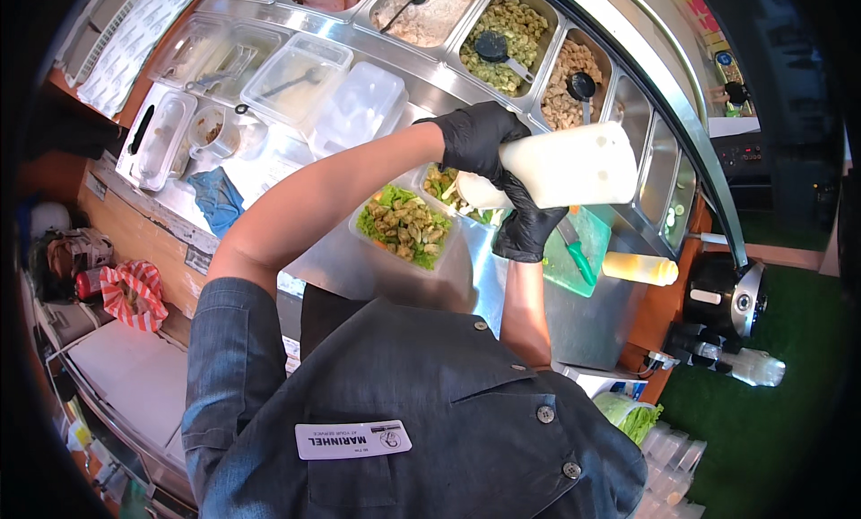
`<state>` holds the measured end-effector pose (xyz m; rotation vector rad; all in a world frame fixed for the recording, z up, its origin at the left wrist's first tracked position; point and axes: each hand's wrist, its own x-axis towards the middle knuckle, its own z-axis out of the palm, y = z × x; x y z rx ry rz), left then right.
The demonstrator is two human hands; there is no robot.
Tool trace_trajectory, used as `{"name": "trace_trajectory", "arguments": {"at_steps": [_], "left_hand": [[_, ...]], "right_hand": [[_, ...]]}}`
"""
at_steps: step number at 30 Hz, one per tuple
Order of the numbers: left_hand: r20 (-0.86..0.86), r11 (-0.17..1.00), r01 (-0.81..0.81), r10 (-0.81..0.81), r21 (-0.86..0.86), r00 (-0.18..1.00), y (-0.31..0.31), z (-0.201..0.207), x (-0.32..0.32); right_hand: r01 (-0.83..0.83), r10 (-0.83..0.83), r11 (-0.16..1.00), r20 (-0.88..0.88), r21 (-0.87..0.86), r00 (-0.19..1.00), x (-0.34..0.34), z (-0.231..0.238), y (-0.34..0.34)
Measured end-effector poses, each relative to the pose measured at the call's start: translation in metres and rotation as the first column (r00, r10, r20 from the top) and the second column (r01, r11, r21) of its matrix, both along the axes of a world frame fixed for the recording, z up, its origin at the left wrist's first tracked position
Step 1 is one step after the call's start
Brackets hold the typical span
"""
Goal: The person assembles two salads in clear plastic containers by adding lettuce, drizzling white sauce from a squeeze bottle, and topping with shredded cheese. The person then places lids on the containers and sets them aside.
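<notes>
My left hand [473,141], in a black glove, curls round the upper side of a large white bottle [574,166]. On its lower side, my black-gloved right hand [529,225] is closed on the same bottle. The bottle lies tilted, base toward the right and narrower end over a salad [442,182] that the hands partly hide. Whether anything flows from it I cannot make out. Just left and nearer, a clear plastic container holds a second salad [404,223] of green leaves topped with brownish chunks. A green-handled knife [577,252] rests on a green cutting board [592,223] beside my right hand.
Metal pans of chopped fillings [507,37] line the far side, several with black scoops. Lidded plastic tubs [296,75] and a blue cloth [218,200] lie left. A yellow sauce bottle [639,269] lies right, near a black appliance [725,295]. A curved glass guard edges the pans.
</notes>
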<state>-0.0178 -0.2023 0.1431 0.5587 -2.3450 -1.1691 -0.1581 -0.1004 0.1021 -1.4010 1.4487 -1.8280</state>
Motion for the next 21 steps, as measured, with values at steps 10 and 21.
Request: {"name": "trace_trajectory", "arguments": {"at_steps": [10,21], "left_hand": [[0.145,1.0,0.008,-0.008,0.005,0.989,-0.013,-0.001,0.02],[0.043,0.999,0.039,-0.04,0.015,0.998,-0.028,0.001,-0.018]], "right_hand": [[-0.038,0.03,0.998,0.194,0.04,0.981,0.02,-0.009,-0.009],[-0.046,0.061,0.998,0.349,-0.05,0.935,-0.013,-0.012,-0.022]]}}
